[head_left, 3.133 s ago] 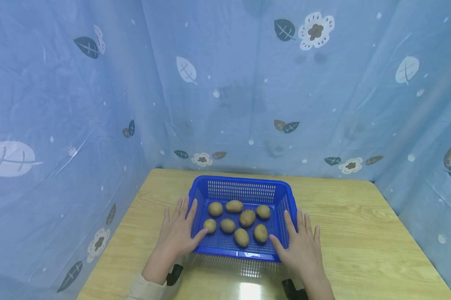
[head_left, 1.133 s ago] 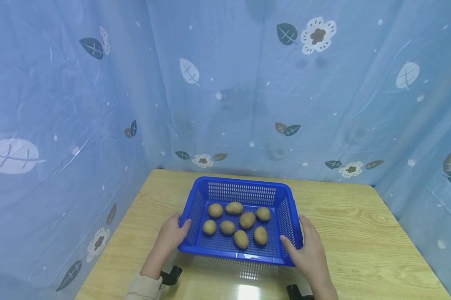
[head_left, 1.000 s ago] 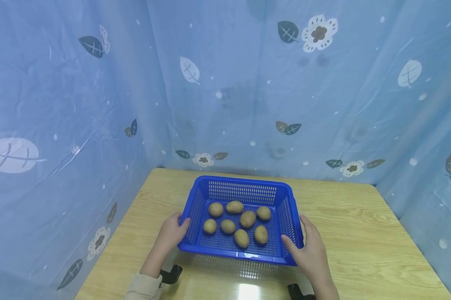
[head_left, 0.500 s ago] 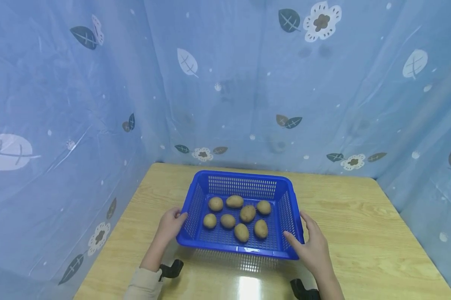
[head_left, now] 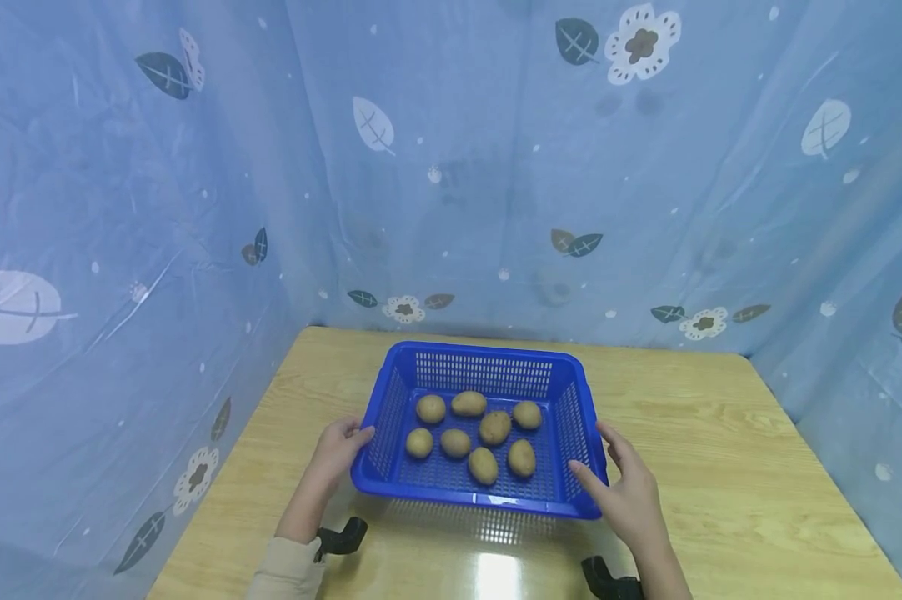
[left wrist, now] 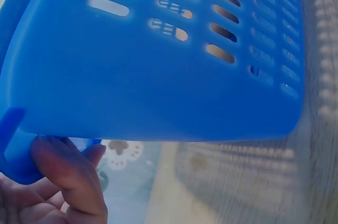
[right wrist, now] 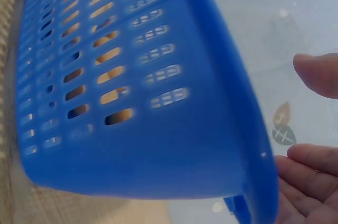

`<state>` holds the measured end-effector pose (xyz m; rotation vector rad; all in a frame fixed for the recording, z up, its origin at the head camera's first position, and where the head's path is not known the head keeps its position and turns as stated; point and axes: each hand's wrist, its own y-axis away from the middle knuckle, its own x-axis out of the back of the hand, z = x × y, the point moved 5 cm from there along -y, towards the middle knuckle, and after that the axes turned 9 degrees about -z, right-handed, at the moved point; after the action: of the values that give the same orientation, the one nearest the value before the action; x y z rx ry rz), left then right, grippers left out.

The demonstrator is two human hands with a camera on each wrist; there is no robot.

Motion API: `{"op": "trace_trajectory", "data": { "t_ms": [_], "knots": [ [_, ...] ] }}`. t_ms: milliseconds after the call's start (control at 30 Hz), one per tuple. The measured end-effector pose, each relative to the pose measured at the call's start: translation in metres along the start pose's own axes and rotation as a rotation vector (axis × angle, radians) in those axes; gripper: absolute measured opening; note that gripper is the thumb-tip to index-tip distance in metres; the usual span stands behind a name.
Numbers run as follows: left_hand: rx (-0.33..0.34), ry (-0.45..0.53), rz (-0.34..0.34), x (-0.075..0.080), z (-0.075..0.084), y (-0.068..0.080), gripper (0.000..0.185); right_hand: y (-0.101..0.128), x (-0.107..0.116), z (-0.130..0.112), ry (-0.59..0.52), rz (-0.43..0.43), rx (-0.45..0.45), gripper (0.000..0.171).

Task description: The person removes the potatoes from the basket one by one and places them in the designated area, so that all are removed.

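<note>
A blue plastic basket (head_left: pixel 488 504) with slotted walls sits on the table in the head view, holding several potatoes (head_left: pixel 495 427) spread over its bottom. My left hand (head_left: pixel 336 454) grips the basket's left rim, thumb on top. The left wrist view shows its curled fingers (left wrist: pixel 68 174) under the rim. At the right rim is my right hand (head_left: pixel 631 496), its thumb (right wrist: pixel 319 76) held up away from the basket. Its loosely extended fingers (right wrist: pixel 311 174) lie against the outside of the rim in the right wrist view.
The light wood table (head_left: pixel 721 467) reaches back to a blue patterned curtain (head_left: pixel 451 208), which also hangs on both sides. Black wrist mounts (head_left: pixel 343 536) show beneath the forearms. Light glares off the table in front of the basket.
Earlier both hands lay spread flat over the basket's sides. Since then the left has taken hold of the rim, the right has shifted outward, and the basket's near edge shows slightly wider.
</note>
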<state>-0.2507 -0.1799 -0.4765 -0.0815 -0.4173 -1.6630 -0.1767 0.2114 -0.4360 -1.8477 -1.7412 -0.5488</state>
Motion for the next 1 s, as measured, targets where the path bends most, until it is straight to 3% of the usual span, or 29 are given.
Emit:
{"op": "trace_trajectory", "data": {
  "t_ms": [533, 1000],
  "knots": [
    [0.015, 0.026, -0.012, -0.001, 0.002, -0.003, 0.032, -0.010, 0.013, -0.016, -0.025, -0.071, 0.066, 0.067],
    [-0.005, 0.018, -0.005, -0.002, 0.002, 0.001, 0.031, -0.019, 0.023, -0.030, 0.014, -0.052, 0.158, 0.064]
  ]
}}
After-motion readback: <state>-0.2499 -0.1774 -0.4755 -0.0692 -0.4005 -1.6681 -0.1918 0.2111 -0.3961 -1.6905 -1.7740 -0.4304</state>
